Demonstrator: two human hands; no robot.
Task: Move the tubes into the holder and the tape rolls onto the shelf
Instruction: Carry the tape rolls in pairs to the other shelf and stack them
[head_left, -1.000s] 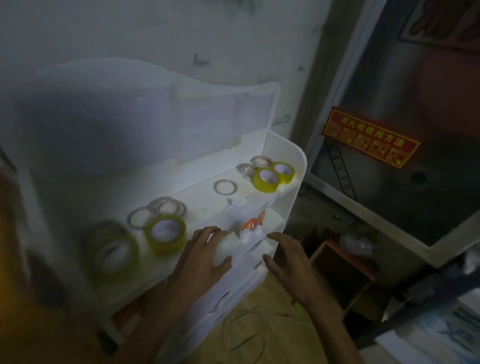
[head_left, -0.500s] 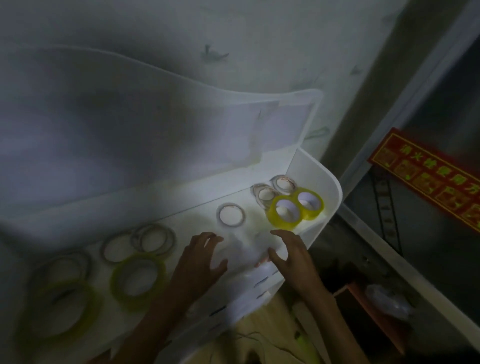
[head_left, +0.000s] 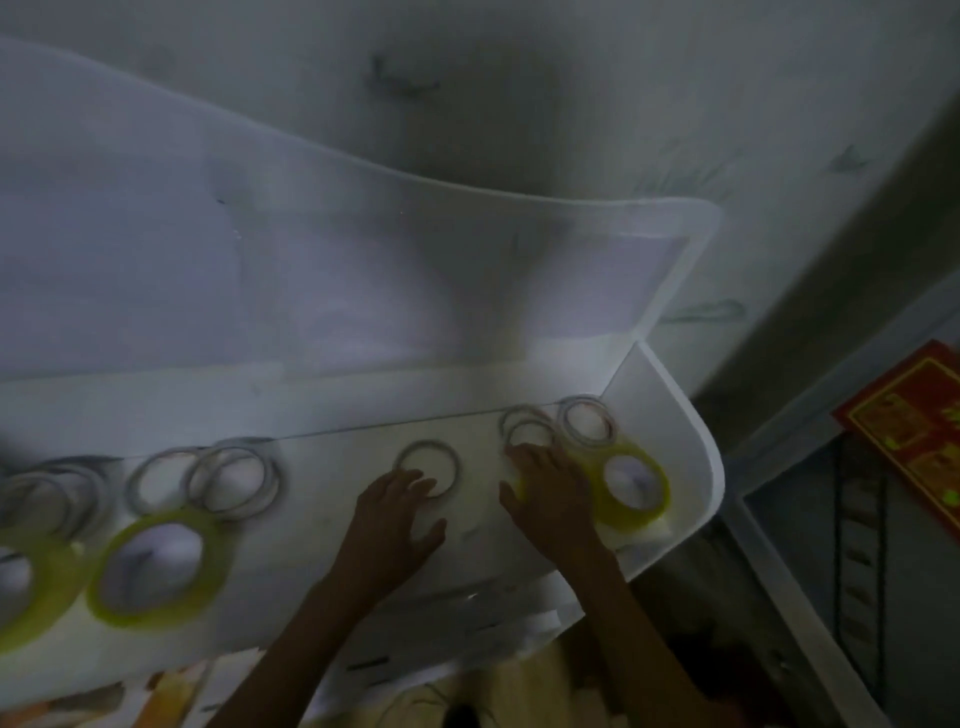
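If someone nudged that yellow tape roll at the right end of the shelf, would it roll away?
Probably not: the yellow tape roll lies flat on its side, so it would likely slide. The shelf wall beside it should stop it. Its wide hollow core suggests it is fairly light.

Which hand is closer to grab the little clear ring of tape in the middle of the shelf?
The left hand. Its fingertips already reach the near edge of the thin clear tape ring on the white plastic shelf. The right hand rests further right, over the yellow tape roll.

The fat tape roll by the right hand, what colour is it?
Yellow-green tape roll, seen in the head view.
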